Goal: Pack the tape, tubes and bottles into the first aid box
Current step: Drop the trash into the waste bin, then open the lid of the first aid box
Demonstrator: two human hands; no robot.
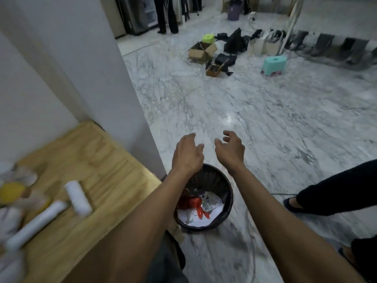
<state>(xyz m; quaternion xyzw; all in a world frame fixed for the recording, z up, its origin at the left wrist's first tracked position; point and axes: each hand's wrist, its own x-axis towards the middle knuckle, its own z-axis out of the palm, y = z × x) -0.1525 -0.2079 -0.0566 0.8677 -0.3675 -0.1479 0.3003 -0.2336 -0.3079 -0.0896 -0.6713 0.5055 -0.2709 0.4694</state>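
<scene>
The marble floor (265, 123) fills most of the view, grey-veined and glossy. A white wall corner (98, 78) stands at the left, and a wooden table (98, 180) butts against its base. A black waste bin (228, 193) stands on the floor just beside the table's near corner; it holds white paper, red scraps and a blister pack.

Both forearms extend forward over the bin. The left hand (188, 156) is above the bin's far rim, fingers loosely curled and spread, palm down, holding nothing. The right hand (231, 149) is beside it, apart from it, fingers likewise half open and curled, also empty.

On the table's left end, blurred, lie two white rolls (77, 197) side by side at an angle, near a yellow round item (12, 190) and several pale objects at the frame edge; what these are cannot be told. The first aid box cannot be made out in this view.

At the right edge, a dark-sleeved limb of another person (336, 193) reaches in. Across the floor stand cardboard boxes (201, 52), a teal stool (274, 65) and black bags (234, 41).
</scene>
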